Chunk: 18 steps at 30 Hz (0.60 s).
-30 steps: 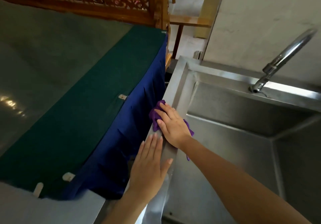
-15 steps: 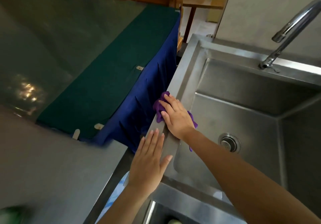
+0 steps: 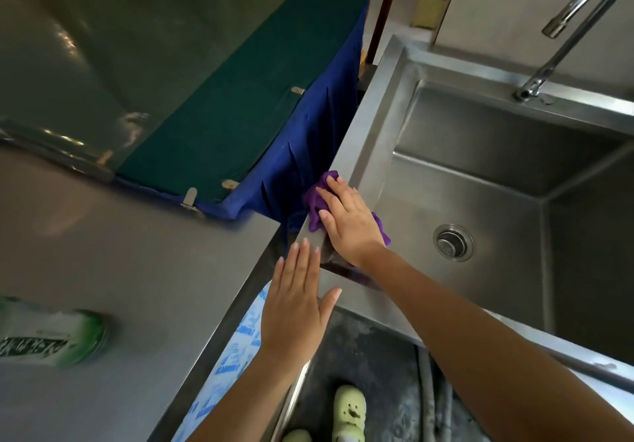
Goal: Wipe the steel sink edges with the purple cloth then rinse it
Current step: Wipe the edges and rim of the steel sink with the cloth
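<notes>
Pressing flat, the right hand [image 3: 346, 222] pins the purple cloth [image 3: 317, 206] on the left edge of the steel sink [image 3: 370, 109], near its front left corner. The left hand [image 3: 295, 301] hovers open, fingers together, just before that corner. A green bottle [image 3: 51, 337] lies on the bench [image 3: 113, 270].
</notes>
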Tool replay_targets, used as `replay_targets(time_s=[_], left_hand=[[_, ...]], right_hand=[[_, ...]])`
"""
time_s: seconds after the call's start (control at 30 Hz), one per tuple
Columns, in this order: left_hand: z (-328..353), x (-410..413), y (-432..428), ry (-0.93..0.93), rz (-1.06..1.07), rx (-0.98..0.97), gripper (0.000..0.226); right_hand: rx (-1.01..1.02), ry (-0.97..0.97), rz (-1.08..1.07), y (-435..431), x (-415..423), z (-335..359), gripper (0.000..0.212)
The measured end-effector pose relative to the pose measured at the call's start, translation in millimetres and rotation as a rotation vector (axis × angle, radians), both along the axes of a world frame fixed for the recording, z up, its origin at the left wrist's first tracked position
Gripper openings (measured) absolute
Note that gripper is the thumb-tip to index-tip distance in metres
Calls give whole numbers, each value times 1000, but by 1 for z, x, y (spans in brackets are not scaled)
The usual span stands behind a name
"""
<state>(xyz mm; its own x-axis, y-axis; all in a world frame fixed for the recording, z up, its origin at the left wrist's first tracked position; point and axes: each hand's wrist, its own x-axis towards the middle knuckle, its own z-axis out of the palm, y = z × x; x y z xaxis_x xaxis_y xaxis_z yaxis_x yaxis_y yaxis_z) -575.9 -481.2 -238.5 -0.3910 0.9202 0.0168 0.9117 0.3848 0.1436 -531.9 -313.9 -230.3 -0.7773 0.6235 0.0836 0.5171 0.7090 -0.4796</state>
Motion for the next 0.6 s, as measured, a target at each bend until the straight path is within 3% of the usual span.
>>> replay_targets(time_s=[0.43,0.6], left_hand=[[-3,3,-19,-55,-8,1,70],[-5,6,-19,-72,2,30,77]], right_hand=[[-185,-80,37,-45,43,13,44],[-67,-137,73,-58,75,19,41]])
